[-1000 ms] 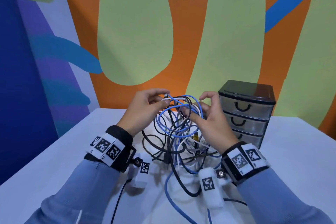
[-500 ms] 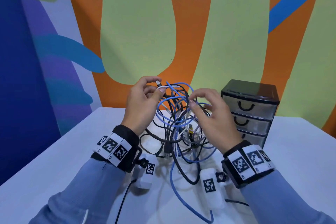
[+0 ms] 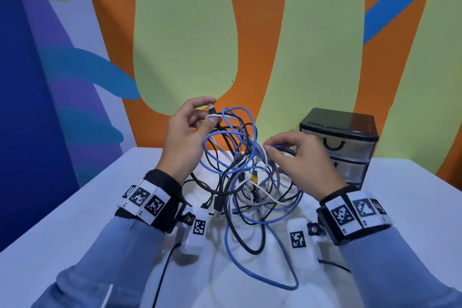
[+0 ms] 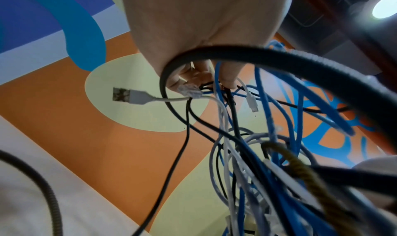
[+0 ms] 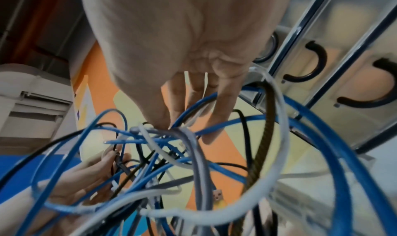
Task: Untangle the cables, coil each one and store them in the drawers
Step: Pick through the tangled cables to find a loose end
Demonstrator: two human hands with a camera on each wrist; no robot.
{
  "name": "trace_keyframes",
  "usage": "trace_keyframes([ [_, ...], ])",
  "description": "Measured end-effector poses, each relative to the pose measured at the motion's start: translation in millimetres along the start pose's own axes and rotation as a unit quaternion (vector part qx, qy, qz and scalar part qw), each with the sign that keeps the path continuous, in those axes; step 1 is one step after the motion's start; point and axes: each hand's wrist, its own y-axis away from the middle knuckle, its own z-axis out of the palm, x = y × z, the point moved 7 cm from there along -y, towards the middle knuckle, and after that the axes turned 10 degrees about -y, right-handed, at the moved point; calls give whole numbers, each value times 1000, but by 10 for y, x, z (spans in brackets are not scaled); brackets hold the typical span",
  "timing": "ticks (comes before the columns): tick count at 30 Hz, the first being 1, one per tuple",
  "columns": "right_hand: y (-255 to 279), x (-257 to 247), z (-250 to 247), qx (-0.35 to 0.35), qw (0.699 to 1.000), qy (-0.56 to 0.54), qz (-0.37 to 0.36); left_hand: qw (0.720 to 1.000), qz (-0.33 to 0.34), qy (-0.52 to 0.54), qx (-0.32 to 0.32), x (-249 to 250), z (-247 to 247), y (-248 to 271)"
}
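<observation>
A white table (image 3: pixel 75 220) stands against a wall painted in broad orange, pale green and blue shapes (image 3: pixel 312 45); to the left the wall is dark blue and violet. On the far right part of the table sits a small set of drawers (image 3: pixel 350 157) with a black top, clear fronts and black handles, all of them closed.

The tangle of cables (image 3: pixel 245 177) is in the middle of the table, between the two hands, its upper part lifted and its lower loops of blue and black lying on the surface toward the person. It mixes blue, black, white and pale grey leads, and a yellow plug shows near its centre.

The left hand (image 3: pixel 185 142) is raised above the table at the tangle's upper left. Its fingers (image 4: pixel 227 76) are curled, thumb and forefinger pinching a white cable (image 4: pixel 223 113) near its end, whose USB plug sticks out to the side in the left wrist view.

The right hand (image 3: pixel 302 160) is just in front of the drawers, at the right side of the tangle. Its fingers (image 5: pixel 223 107) are bent downward into the loops, the tips pinching a blue cable (image 5: pixel 193 107).
</observation>
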Motion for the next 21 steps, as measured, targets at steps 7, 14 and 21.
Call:
trace_keyframes([
  [7, -19, 55, -49, 11, 991, -123, 41, 999, -37, 8, 20, -141, -125, -55],
  [14, 16, 64, 5, -39, 974, -191, 118, 997, -79, -12, -4, -265, -179, -75],
  [21, -12, 135, -182, 125, 956, -243, 108, 980, -171, -91, -52, -492, -241, -84],
])
